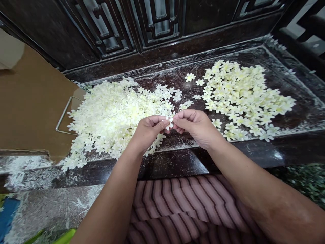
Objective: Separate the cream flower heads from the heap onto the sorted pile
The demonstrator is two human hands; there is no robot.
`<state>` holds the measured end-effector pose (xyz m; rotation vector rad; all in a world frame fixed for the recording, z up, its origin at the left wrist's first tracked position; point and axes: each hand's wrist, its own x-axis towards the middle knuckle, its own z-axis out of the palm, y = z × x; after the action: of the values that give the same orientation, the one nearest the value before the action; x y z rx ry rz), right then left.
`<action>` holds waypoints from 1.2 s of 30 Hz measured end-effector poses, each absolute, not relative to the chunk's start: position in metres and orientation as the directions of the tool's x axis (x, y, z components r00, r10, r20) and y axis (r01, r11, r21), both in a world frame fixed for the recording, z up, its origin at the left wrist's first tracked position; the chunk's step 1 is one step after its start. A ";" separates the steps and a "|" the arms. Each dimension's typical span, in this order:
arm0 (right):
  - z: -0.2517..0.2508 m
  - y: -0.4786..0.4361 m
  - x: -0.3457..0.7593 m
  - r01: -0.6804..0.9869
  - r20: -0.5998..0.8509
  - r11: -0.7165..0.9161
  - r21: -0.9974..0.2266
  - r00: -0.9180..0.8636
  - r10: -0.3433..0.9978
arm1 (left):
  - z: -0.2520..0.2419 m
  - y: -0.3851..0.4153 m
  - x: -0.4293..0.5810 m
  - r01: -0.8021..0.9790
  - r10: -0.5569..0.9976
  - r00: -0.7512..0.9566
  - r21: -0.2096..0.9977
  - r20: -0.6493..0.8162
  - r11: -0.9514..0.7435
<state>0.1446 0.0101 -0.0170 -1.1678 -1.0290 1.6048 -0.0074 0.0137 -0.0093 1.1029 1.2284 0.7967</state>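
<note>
Blue item: is lying at the lower left, partly out of view [8,217].
Cardboard: is standing beside the left heap, with a torn lower edge [38,101].
Wire loop: is projecting from between the cardboard and the left heap [63,113].
Left heap: white flowers with pale yellow centres are lying in a dense, bright mass [111,112].
Left hand: is pinching the small white flower between thumb and fingers, in front of the left heap's right edge [149,130].
Small white flower: is sitting between the two hands, above the bench, petals spreading [169,123].
Bench: its dark, glossy wood is carrying both heaps and pale shreds [175,166].
Striped fabric: is hanging below the bench's front edge, between the forearms [177,206].
Loose flowers: are lying in the gap between the heaps, beyond the hands [190,77].
Right hand: thumb and forefinger are meeting at the flower's right edge; whether they are gripping it cannot be told [195,127].
Right heap: similar flowers are lying more loosely, individual blooms showing at the borders [236,91].
Dark green mass: is showing below the bench, at the lower right [304,179].
</note>
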 end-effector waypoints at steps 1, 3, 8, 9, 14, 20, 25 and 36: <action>-0.017 0.010 0.145 -0.177 -0.245 -0.276 -0.945 -0.177 0.953 | -0.009 0.014 -0.007 0.097 0.928 0.192 0.947 -0.320 0.306; -0.017 0.010 0.145 -0.180 -0.247 -0.279 -0.943 -0.178 0.953 | -0.009 0.014 -0.007 0.097 0.928 0.189 0.947 -0.320 0.307; -0.017 0.011 0.145 -0.199 -0.252 -0.287 -0.937 -0.183 0.950 | -0.009 0.014 -0.007 0.061 0.922 0.218 0.948 -0.319 0.313; -0.017 0.011 0.146 -0.202 -0.254 -0.290 -0.935 -0.184 0.949 | -0.009 0.014 -0.007 0.062 0.922 0.220 0.948 -0.318 0.312; -0.016 0.011 0.146 -0.200 -0.257 -0.295 -0.934 -0.197 0.946 | -0.008 0.014 -0.008 0.104 0.923 0.224 0.949 -0.313 0.297; -0.016 0.011 0.147 -0.181 -0.268 -0.305 -0.935 -0.203 0.942 | -0.007 0.014 -0.007 0.091 0.923 0.228 0.951 -0.310 0.296; -0.016 0.012 0.146 -0.180 -0.274 -0.310 -0.934 -0.197 0.941 | -0.008 0.012 -0.007 0.144 0.933 0.211 0.953 -0.291 0.265; -0.018 0.011 0.146 -0.204 -0.259 -0.296 -0.933 -0.189 0.947 | -0.011 0.013 -0.007 0.171 0.941 0.207 0.957 -0.268 0.235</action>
<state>0.1462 0.0113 -0.0176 -1.1509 -0.9982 1.6376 -0.0070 0.0130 -0.0107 1.2188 1.2496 0.7815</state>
